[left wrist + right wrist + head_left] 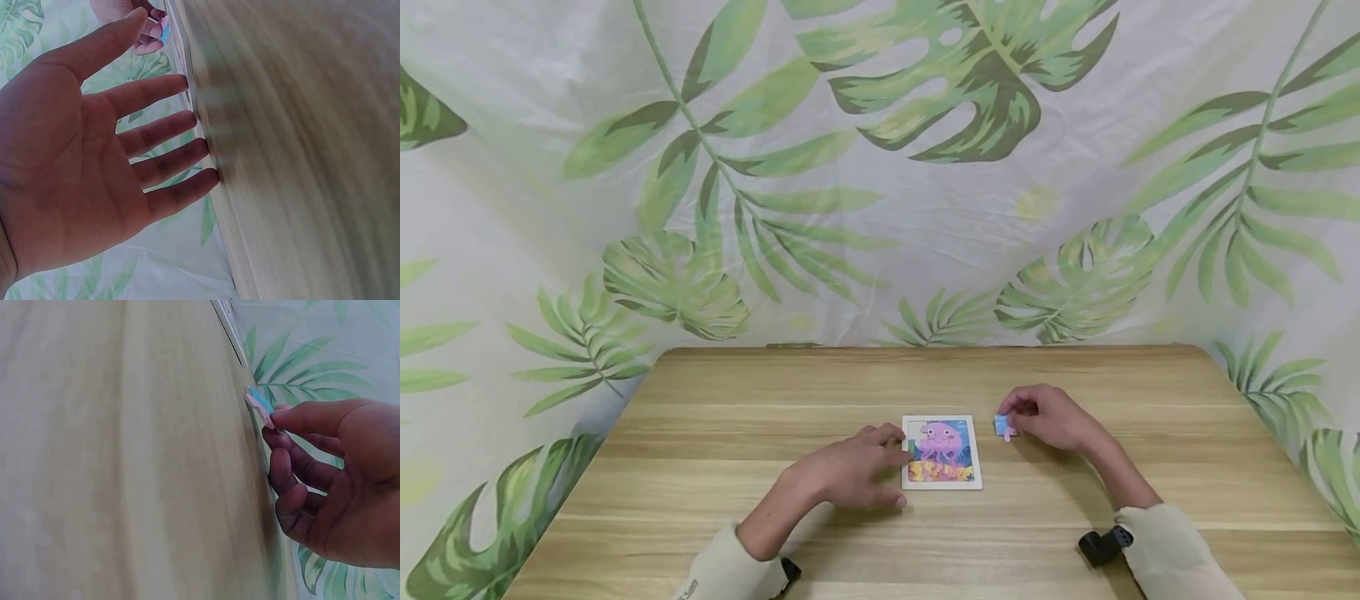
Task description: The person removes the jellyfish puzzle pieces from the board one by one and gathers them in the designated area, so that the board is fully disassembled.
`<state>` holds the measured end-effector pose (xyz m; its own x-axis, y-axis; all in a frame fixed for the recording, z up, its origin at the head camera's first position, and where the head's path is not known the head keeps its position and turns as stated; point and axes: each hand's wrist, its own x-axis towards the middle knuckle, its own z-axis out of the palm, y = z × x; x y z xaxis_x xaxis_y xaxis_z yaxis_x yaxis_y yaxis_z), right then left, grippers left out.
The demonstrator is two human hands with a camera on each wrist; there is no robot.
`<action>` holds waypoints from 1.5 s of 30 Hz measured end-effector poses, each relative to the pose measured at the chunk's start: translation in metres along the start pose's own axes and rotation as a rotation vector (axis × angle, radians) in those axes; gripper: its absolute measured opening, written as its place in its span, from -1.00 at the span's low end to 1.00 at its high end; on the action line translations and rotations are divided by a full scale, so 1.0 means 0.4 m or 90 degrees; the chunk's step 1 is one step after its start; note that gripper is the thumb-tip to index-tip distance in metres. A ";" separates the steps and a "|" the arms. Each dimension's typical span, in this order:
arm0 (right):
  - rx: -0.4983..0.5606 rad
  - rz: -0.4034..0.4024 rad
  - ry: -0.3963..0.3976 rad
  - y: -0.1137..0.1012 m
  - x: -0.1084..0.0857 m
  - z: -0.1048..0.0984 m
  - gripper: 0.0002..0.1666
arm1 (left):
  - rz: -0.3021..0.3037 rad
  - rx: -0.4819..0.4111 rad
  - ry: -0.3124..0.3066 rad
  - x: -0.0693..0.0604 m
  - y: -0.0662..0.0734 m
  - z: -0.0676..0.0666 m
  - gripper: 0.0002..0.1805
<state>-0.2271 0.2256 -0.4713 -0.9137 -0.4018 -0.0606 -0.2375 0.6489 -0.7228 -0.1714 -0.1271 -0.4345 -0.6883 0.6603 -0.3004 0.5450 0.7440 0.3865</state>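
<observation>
A square jigsaw puzzle (942,450) with a white frame lies on the table, showing a pink jellyfish over a blue and yellow sea floor. Its upper left corner shows a pale patch without picture. My left hand (861,471) is at the puzzle's left side, fingers extended with fingertips at the frame's edge; the left wrist view shows the palm with fingers spread. To the right of the frame, my right hand (1048,417) pinches a blue and pink puzzle piece (261,406) between thumb and index finger. The piece is tilted, just above or touching the table; I cannot tell which.
The wooden table (760,383) reaches back to a leaf-patterned cloth (925,208) hanging behind it. A black device (1105,547) is strapped at the right wrist, and part of another shows below the left cuff.
</observation>
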 end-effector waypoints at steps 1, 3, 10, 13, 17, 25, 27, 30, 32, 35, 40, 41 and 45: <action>-0.002 0.000 0.002 -0.001 0.001 0.000 -0.88 | 0.000 -0.001 0.001 0.000 -0.001 0.001 -0.32; -0.005 0.001 0.001 -0.001 0.002 0.001 -0.88 | 0.001 -0.002 0.002 -0.001 -0.001 0.001 -0.32; -0.003 0.003 -0.016 -0.002 0.001 0.000 -0.84 | 0.001 0.004 0.003 -0.003 0.004 -0.002 -0.32; -0.006 0.000 -0.021 -0.002 0.002 0.001 -0.81 | 0.003 0.008 0.005 -0.003 0.004 -0.002 -0.31; -0.012 -0.005 -0.025 -0.001 0.004 0.003 -0.77 | 0.002 0.008 0.005 -0.003 0.003 0.000 -0.31; -0.021 -0.012 -0.022 -0.002 0.006 0.007 -0.77 | 0.001 0.002 0.004 0.000 0.002 0.002 -0.31; -0.021 -0.012 -0.022 -0.003 0.006 0.007 -0.77 | 0.000 0.000 0.002 0.000 0.002 0.002 -0.31; -0.022 -0.014 -0.022 -0.004 0.007 0.008 -0.78 | 0.000 0.000 0.001 0.000 0.000 0.002 -0.32; -0.024 -0.014 -0.022 -0.005 0.007 0.008 -0.78 | 0.001 0.000 0.001 0.000 -0.001 0.002 -0.32; -0.028 -0.012 -0.021 -0.009 0.008 0.009 -0.79 | 0.001 0.001 0.001 0.000 -0.001 0.002 -0.32; -0.033 -0.012 -0.018 -0.024 0.012 0.015 -0.78 | -0.003 0.002 -0.001 -0.001 0.001 0.002 -0.32; -0.031 -0.013 -0.019 -0.029 0.014 0.017 -0.77 | -0.004 0.002 -0.001 -0.001 0.001 0.001 -0.32; -0.017 -0.024 -0.022 -0.050 0.026 0.026 -0.75 | -0.002 0.006 0.000 0.000 0.001 0.001 -0.32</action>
<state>-0.2285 0.2018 -0.4647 -0.8920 -0.4485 -0.0573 -0.2812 0.6496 -0.7064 -0.1709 -0.1267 -0.4345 -0.6903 0.6578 -0.3012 0.5473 0.7470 0.3774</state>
